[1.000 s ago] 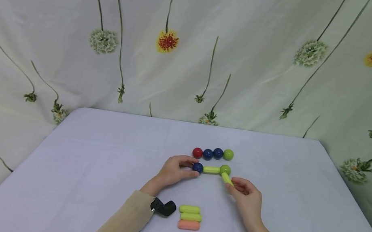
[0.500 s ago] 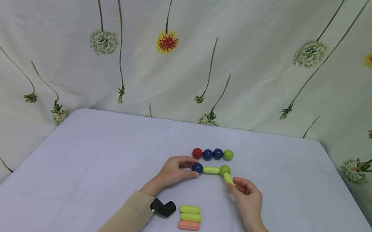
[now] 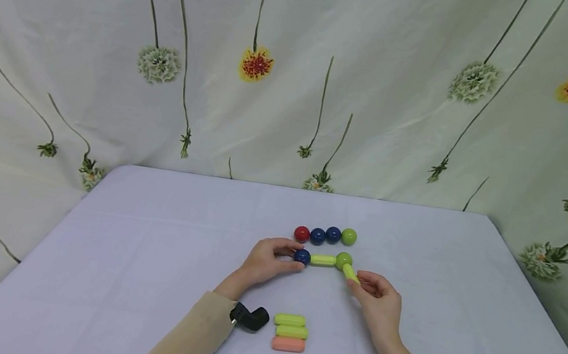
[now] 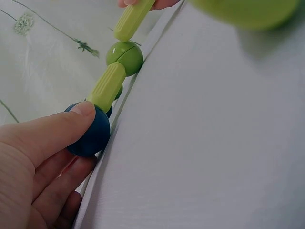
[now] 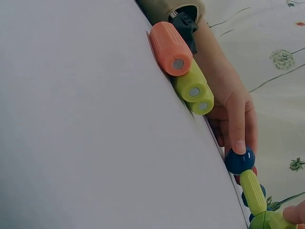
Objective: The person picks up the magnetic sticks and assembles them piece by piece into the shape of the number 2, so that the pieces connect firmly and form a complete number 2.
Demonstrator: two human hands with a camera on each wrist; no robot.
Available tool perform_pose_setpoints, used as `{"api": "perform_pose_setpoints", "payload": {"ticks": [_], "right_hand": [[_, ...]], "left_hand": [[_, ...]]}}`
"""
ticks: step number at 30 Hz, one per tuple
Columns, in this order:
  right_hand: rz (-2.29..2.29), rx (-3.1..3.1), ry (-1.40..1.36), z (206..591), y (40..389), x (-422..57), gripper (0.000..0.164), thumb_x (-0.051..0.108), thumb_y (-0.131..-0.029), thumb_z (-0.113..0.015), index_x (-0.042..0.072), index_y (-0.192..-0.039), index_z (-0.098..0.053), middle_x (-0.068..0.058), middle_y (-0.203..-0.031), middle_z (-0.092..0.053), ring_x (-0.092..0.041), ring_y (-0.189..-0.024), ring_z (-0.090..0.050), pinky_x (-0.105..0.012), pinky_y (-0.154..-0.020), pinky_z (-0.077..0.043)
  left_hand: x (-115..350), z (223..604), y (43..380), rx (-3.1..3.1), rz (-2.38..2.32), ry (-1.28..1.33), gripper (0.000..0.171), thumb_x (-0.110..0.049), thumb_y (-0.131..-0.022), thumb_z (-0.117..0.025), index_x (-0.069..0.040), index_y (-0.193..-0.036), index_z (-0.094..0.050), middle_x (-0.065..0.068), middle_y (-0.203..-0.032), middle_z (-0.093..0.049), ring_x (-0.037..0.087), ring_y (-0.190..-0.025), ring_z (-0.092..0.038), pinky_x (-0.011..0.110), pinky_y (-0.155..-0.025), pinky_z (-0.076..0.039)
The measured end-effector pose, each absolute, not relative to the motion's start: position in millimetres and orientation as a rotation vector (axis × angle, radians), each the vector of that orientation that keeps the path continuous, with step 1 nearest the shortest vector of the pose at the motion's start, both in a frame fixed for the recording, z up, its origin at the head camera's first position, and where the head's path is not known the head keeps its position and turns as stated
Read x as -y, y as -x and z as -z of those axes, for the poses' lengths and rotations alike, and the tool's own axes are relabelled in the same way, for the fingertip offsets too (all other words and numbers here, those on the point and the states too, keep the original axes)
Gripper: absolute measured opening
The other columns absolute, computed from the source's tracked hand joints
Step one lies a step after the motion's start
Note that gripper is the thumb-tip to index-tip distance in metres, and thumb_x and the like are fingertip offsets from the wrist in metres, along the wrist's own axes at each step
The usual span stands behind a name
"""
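My left hand (image 3: pixel 270 260) pinches a dark blue ball (image 3: pixel 302 256) between thumb and fingers. From that ball a yellow-green magnetic rod (image 3: pixel 323 260) runs right to a green ball (image 3: pixel 344 260). A second yellow-green rod (image 3: pixel 350 273) slants off the green ball toward my right hand (image 3: pixel 379 299), whose thumb and fingers pinch its near end. In the left wrist view, the thumb presses on top of the blue ball (image 4: pixel 90 136), with the rod (image 4: pixel 107 88) and green ball (image 4: pixel 125 57) in line beyond it.
Behind the joined pieces sit a red ball (image 3: pixel 301 234), two blue balls (image 3: pixel 333 235) and a green ball (image 3: pixel 349 237) in a row. Between my forearms lie two yellow-green rods (image 3: pixel 291 331) and an orange rod (image 3: pixel 288 344). A flower-printed cloth (image 3: pixel 399 127) hangs behind the white table (image 3: pixel 165 245).
The slanted rod in my right hand has swung slightly right at the green ball, the fingers moving with it. My left hand and the blue ball stay in place.
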State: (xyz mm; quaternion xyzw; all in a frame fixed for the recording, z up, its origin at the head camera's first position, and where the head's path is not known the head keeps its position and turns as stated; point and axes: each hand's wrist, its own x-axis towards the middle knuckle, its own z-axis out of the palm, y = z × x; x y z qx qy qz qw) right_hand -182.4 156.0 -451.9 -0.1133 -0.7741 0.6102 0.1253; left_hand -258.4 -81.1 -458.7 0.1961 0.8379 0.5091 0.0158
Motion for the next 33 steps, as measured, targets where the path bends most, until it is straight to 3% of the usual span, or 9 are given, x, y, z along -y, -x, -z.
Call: {"api": "perform_pose_setpoints", "payload": {"ticks": [33], "right_hand": [[-1.772,2.254,0.324,451.6,182.7,-155.3,0.027,0.015,-0.079,-0.076,0.000,-0.101,-0.068,-0.011,-0.097,-0.066,-0.006,-0.077,-0.059,-0.016,-0.065,-0.049]], "left_hand": [[81.5,458.1,259.3,-2.614,-1.573,-0.631,0.041,-0.026,-0.077,-0.078,-0.013,-0.115,-0.067,-0.001,-0.106,-0.066,0.011,-0.095,-0.062,0.035,-0.090,-0.046]]}}
